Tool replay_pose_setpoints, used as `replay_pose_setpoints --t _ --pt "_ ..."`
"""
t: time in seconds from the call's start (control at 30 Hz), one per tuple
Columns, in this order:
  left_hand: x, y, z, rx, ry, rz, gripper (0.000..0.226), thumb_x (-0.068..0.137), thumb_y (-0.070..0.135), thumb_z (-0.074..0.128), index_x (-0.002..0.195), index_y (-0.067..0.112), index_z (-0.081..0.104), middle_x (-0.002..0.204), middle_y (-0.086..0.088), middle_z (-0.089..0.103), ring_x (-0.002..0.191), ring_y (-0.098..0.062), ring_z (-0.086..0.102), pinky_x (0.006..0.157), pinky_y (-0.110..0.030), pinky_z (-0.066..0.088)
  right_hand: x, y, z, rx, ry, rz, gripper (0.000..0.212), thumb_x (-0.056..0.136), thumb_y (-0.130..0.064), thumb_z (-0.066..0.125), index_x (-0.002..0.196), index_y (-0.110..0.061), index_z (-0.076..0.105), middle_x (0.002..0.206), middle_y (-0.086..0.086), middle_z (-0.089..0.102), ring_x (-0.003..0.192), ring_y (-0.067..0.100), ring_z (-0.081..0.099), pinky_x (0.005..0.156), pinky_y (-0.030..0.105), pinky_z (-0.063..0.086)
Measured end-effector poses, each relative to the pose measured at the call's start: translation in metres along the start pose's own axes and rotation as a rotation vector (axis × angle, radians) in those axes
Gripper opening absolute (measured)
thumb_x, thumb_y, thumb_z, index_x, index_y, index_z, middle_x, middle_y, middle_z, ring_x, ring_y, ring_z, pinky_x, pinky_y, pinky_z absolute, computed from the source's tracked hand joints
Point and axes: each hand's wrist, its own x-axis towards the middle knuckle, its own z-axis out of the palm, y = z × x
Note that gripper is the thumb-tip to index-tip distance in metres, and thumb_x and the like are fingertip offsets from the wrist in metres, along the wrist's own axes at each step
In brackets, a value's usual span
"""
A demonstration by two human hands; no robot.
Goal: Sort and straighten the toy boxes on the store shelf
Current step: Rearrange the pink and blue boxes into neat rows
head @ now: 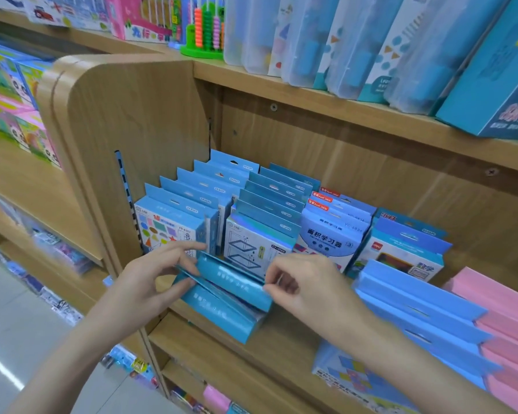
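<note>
Just below the middle of the frame, both hands hold a pair of flat teal-blue cardboard toy boxes (225, 297) out in front of the wooden store shelf (281, 342), tipped so their long top edges face the camera. The left hand (150, 282) pinches the left ends, thumb under and fingers over, and the right hand (302, 279) pinches the right end of the upper box between thumb and fingertips. The two boxes lie one on the other with a thin gap showing at the left end, so they seem loosely paired, not squared up. That is the first risk, as I judge it: each hand grips only at the ends, and if either pinch loosens the lower box could slide out and drop off the shelf's front edge toward the floor at lower left. Behind them, at centre, stand the upright rows of blue hang-tab toy boxes (192, 201), with a second row (266, 210) to its right and a row of blue boxes with a round white label (332, 231) beyond that. They lean back in tight files, so pushing the held pair in at an angle could catch a hang tab, bend it, or knock the front box askew. At lower right, the overlapped stack of light-blue flat boxes (416, 306) sits near the right wrist, and a careless sweep of that forearm could fan it out further.
</note>
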Motion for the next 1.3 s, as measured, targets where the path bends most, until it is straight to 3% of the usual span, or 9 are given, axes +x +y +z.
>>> replay_pose_setpoints --t 0.07,0.17,0.33,0.53,0.87,0.97,1.03,1.1,1.3 --pt "0.007 0.003 0.003 0.028 0.005 -0.003 0.004 0.08 0.038 0.056 0.084 0.038 0.055 0.126 0.029 0.048 0.113 0.003 0.051 0.088 -0.013 0.045 0.008 0.005 -0.007 -0.173 -0.033 0.039 0.03 0.085 -0.032 0.058 0.112 -0.021 0.054 0.117 -0.005 0.052 0.11 0.01 0.046 0.09 0.033 0.045" --pt "0.015 0.005 0.006 0.058 0.028 -0.011 0.016 0.081 0.023 0.06 0.084 0.037 0.053 0.125 0.028 0.046 0.112 0.003 0.05 0.087 -0.015 0.045 0.023 0.014 -0.019 -0.256 -0.237 0.19 0.078 0.083 -0.053 0.054 0.145 -0.023 0.017 0.154 -0.004 0.002 0.14 0.019 0.005 0.112 0.04 0.022" --pt "0.013 0.007 0.011 0.066 0.078 -0.029 0.028 0.08 0.011 0.064 0.083 0.036 0.054 0.123 0.027 0.047 0.113 0.002 0.049 0.085 -0.016 0.047 0.019 0.009 -0.016 -0.303 -0.317 0.081 0.041 0.091 -0.043 0.046 0.12 -0.015 0.051 0.124 -0.001 0.043 0.116 0.019 0.044 0.092 0.033 0.04" --pt "-0.007 0.01 0.017 -0.015 0.157 -0.038 0.007 0.08 0.034 0.057 0.084 0.039 0.055 0.121 0.02 0.054 0.105 -0.007 0.057 0.081 -0.021 0.048 0.018 0.008 -0.015 -0.377 -0.407 -0.076 0.036 0.092 -0.04 0.046 0.119 -0.018 0.055 0.123 -0.002 0.047 0.109 0.021 0.051 0.091 0.036 0.043" --pt "0.006 0.007 0.018 0.024 0.083 -0.004 0.012 0.079 0.048 0.051 0.088 0.043 0.058 0.121 0.026 0.05 0.113 -0.005 0.05 0.085 -0.013 0.044 0.016 0.008 -0.023 -0.406 -0.398 -0.078 0.021 0.09 -0.033 0.047 0.099 -0.018 0.058 0.117 0.001 0.047 0.098 0.028 0.053 0.078 0.037 0.045" --pt "0.015 0.008 0.022 0.04 0.069 0.009 0.007 0.084 0.047 0.055 0.089 0.042 0.058 0.118 0.026 0.049 0.11 -0.006 0.05 0.083 -0.012 0.045 0.015 0.021 -0.027 -0.328 -0.391 -0.051 0.028 0.086 -0.042 0.054 0.106 -0.021 0.055 0.138 -0.002 0.029 0.128 0.019 0.03 0.099 0.035 0.038" --pt "0.02 0.009 0.022 0.056 0.068 0.003 0.009 0.08 0.046 0.054 0.084 0.04 0.059 0.115 0.026 0.049 0.107 -0.007 0.051 0.08 -0.014 0.046 0.026 0.032 -0.032 -0.171 -0.398 0.024 0.043 0.077 -0.057 0.059 0.113 -0.034 0.051 0.151 -0.009 0.005 0.14 0.009 -0.004 0.113 0.035 0.014" --pt "0.023 0.011 0.022 0.078 0.067 -0.008 0.013 0.076 0.047 0.051 0.083 0.039 0.059 0.114 0.027 0.048 0.105 -0.007 0.051 0.079 -0.018 0.046 0.04 0.039 -0.037 -0.014 -0.377 0.121 0.053 0.069 -0.068 0.056 0.116 -0.045 0.046 0.155 -0.009 -0.006 0.141 0.009 -0.017 0.116 0.039 0.003" --pt "0.025 0.012 0.023 0.084 0.09 -0.047 0.013 0.074 0.041 0.055 0.082 0.034 0.062 0.114 0.029 0.048 0.104 -0.005 0.051 0.08 -0.017 0.046 0.046 0.038 -0.038 0.004 -0.429 0.091 0.046 0.085 -0.06 0.04 0.115 -0.03 0.057 0.14 -0.007 0.029 0.127 0.009 0.035 0.108 0.032 0.029"
